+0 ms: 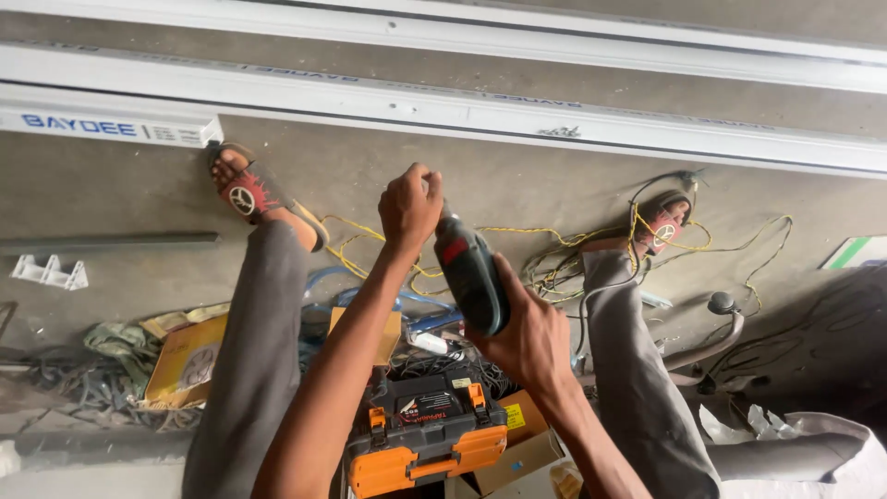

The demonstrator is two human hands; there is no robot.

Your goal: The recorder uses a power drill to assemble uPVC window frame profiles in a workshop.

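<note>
My right hand (pixel 527 337) grips the body of a dark green power drill (pixel 473 273) with a red patch, held out in front of me and pointing away. Around the drill's front end, at the chuck, my left hand (pixel 408 205) is closed. Both forearms reach out between my two legs in grey trousers. My sandalled feet (pixel 254 192) rest on the concrete floor near long white plastic profiles (pixel 462 106).
An orange and black tool case (pixel 425 439) sits below my arms among cardboard boxes. Tangled yellow cable (pixel 554 249) lies on the floor between my feet. A yellow flat box (pixel 185 362) and a heap of rags lie at left. A white bracket (pixel 51 272) sits far left.
</note>
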